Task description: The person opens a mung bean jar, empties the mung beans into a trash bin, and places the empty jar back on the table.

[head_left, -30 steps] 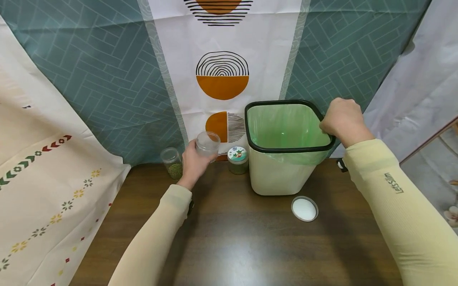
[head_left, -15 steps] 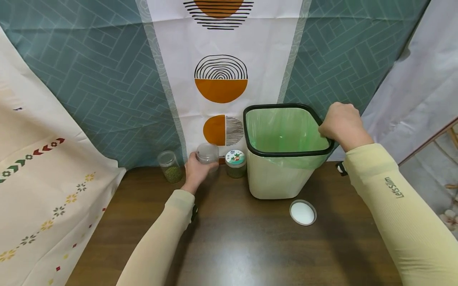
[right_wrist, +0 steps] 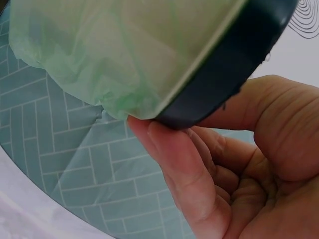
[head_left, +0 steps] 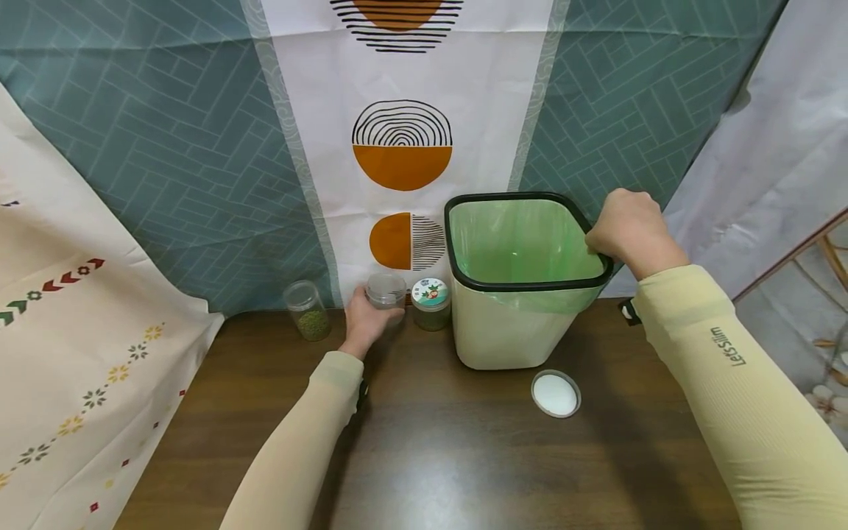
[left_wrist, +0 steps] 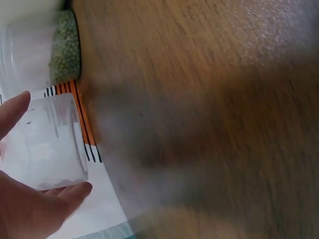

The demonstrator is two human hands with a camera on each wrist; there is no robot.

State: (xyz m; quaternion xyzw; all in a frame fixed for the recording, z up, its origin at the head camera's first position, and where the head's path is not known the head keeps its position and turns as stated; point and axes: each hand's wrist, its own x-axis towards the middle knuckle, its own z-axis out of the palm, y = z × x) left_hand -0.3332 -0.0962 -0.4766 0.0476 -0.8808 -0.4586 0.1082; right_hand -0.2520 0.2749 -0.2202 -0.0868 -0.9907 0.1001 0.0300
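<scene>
My left hand [head_left: 371, 321] holds a clear jar [head_left: 386, 291] near the back cloth. In the left wrist view, thumb and fingers lie on opposite sides of this jar [left_wrist: 50, 142], which looks empty; whether its base touches the table cannot be told. To its right is a lidded jar [head_left: 431, 305] with green contents, and to its left a clear jar with green beans [head_left: 311, 318]. My right hand [head_left: 632, 230] grips the black rim [right_wrist: 219, 69] of a pale trash can [head_left: 506, 331] at its right side. A green bag [head_left: 523, 243] lines the can and folds over outside.
A round lid [head_left: 555, 393], white inside, lies on the brown table [head_left: 430, 456] in front of the trash can. A patterned cloth [head_left: 199, 147] hangs behind. Pale cloths flank the table at left and right.
My left hand has lowered the clear jar toward the table beside the lidded jar. The right hand keeps its grip on the can's rim. The head view has shifted slightly.
</scene>
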